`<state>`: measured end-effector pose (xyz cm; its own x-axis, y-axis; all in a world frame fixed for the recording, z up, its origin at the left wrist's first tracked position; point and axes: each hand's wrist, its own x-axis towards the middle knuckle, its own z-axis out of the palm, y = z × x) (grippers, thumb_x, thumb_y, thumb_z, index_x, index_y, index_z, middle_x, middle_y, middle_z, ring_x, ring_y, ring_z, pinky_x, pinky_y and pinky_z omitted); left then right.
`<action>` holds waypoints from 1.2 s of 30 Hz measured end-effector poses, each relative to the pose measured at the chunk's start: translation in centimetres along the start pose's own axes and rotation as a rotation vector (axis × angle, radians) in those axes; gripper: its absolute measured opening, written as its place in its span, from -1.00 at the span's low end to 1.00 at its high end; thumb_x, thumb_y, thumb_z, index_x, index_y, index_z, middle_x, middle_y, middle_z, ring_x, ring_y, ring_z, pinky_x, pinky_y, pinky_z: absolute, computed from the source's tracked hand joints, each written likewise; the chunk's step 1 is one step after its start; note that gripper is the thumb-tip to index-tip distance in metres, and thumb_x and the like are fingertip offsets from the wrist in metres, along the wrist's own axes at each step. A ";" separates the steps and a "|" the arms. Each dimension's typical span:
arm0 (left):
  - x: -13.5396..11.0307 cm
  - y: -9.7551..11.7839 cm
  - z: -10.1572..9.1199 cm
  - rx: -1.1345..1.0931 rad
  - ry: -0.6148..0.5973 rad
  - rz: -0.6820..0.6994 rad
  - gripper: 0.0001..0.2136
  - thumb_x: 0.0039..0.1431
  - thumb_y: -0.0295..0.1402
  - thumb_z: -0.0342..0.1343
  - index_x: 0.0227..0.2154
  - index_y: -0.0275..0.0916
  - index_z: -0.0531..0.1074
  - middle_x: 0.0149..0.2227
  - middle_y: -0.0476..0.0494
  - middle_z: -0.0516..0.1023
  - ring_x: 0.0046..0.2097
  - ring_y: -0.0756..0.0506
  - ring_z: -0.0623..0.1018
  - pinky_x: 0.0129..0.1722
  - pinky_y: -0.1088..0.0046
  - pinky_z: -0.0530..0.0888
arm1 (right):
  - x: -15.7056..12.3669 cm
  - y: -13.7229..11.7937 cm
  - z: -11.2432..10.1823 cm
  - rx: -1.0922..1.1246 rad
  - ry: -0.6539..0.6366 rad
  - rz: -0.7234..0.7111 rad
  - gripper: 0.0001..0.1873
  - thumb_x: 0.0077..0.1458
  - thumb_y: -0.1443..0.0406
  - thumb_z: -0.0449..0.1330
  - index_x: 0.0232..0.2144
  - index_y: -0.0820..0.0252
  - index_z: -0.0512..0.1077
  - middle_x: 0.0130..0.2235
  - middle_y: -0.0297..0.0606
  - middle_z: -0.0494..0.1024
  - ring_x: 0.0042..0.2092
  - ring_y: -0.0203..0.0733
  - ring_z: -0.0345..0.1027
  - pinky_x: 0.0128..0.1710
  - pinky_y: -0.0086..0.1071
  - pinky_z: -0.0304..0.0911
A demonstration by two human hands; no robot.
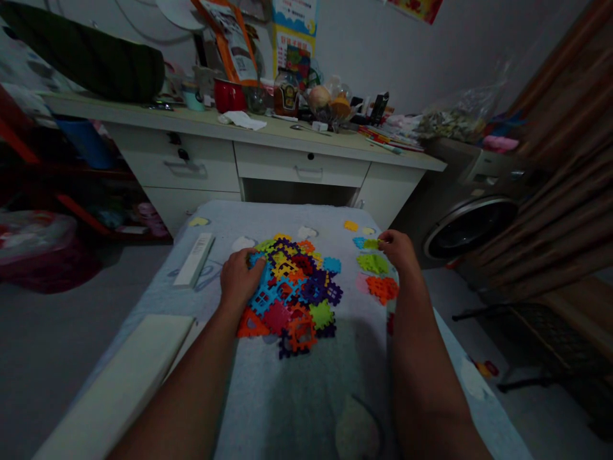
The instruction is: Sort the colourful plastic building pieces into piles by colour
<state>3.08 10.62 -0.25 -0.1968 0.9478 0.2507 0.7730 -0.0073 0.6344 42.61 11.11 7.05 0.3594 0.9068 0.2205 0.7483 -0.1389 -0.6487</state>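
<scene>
A heap of interlocking plastic building pieces (287, 287) in blue, yellow, orange, purple, red and green lies on the cloth-covered table. At its left edge is my left hand (241, 276), with thumb and fingers closed on a blue piece (256, 258). My right hand (401, 250) is at the table's right side, its fingertips pinching a small yellow-green piece (371, 244). That piece lies close beside a blue piece (359, 243). Nearer to me, below the right hand, are green pieces (372, 263) and orange-red pieces (383, 289). A pink piece (361, 282) is partly covered by the orange-red ones.
A white box (194, 260) and a long white slab (129, 364) lie on the table's left side. One orange-yellow piece (351, 225) sits at the far right. Behind stands a desk (301, 167) crowded with jars and bags. A washing machine (460, 191) stands at the right.
</scene>
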 end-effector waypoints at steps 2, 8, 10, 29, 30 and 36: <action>0.0 0.0 0.0 0.005 0.002 -0.001 -0.61 0.15 -0.13 0.00 -0.06 -0.20 0.48 -0.07 -0.26 0.53 -0.01 -0.25 0.51 0.06 0.21 0.41 | 0.1 1.2 -0.6 -0.115 0.068 0.032 -0.90 -0.19 0.38 0.15 -0.50 0.17 0.44 -0.46 -0.29 0.50 -0.38 -0.24 0.32 -0.37 -0.41 0.20; 0.0 0.0 0.0 0.013 -0.009 -0.008 -0.59 0.14 -0.11 -0.01 -0.04 -0.21 0.48 -0.06 -0.28 0.53 0.00 -0.26 0.51 0.06 0.20 0.41 | 0.0 2.9 -0.6 -0.305 0.170 0.095 -0.86 -0.12 0.41 0.15 -0.45 0.19 0.49 -0.33 -0.16 0.58 -0.31 -0.17 0.40 -0.28 -0.38 0.22; 0.0 0.0 -0.1 0.006 -0.015 -0.013 -0.57 0.14 -0.10 -0.02 -0.04 -0.22 0.47 -0.05 -0.29 0.53 0.00 -0.27 0.51 0.06 0.19 0.41 | -0.1 3.2 -0.4 -0.327 0.138 0.121 -0.87 -0.11 0.41 0.17 -0.45 0.18 0.49 -0.33 -0.15 0.58 -0.32 -0.17 0.41 -0.32 -0.39 0.21; 0.0 0.1 -0.1 0.016 -0.007 -0.004 -0.60 0.15 -0.13 -0.01 -0.04 -0.22 0.47 -0.07 -0.28 0.53 -0.01 -0.26 0.51 0.06 0.20 0.40 | -0.2 1.0 -0.9 -0.320 -0.296 0.075 -0.88 -0.05 0.23 0.32 -0.48 0.17 0.53 -0.40 -0.22 0.57 -0.39 -0.24 0.40 -0.42 -0.43 0.18; 0.0 0.1 -0.1 0.015 -0.002 -0.003 -0.60 0.15 -0.13 -0.01 -0.05 -0.22 0.48 -0.07 -0.28 0.53 -0.02 -0.25 0.51 0.05 0.20 0.40 | -0.3 0.1 -0.6 -0.321 -0.295 0.025 -0.88 -0.02 0.24 0.31 -0.43 0.18 0.54 -0.34 -0.20 0.58 -0.33 -0.22 0.42 -0.37 -0.43 0.21; 0.1 0.0 -0.1 -0.002 -0.010 0.004 -0.61 0.14 -0.12 -0.01 -0.07 -0.21 0.48 -0.09 -0.26 0.53 -0.05 -0.24 0.51 0.03 0.22 0.41 | -1.9 -4.5 3.3 -0.278 -0.505 -0.268 -0.73 0.00 0.32 0.32 -0.18 0.16 0.53 -0.06 -0.15 0.56 -0.08 -0.13 0.42 -0.06 -0.33 0.26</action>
<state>3.02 10.66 -0.20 -0.1874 0.9511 0.2456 0.7723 -0.0118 0.6351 36.73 11.29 7.15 -0.1165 0.9910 -0.0657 0.9171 0.0819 -0.3902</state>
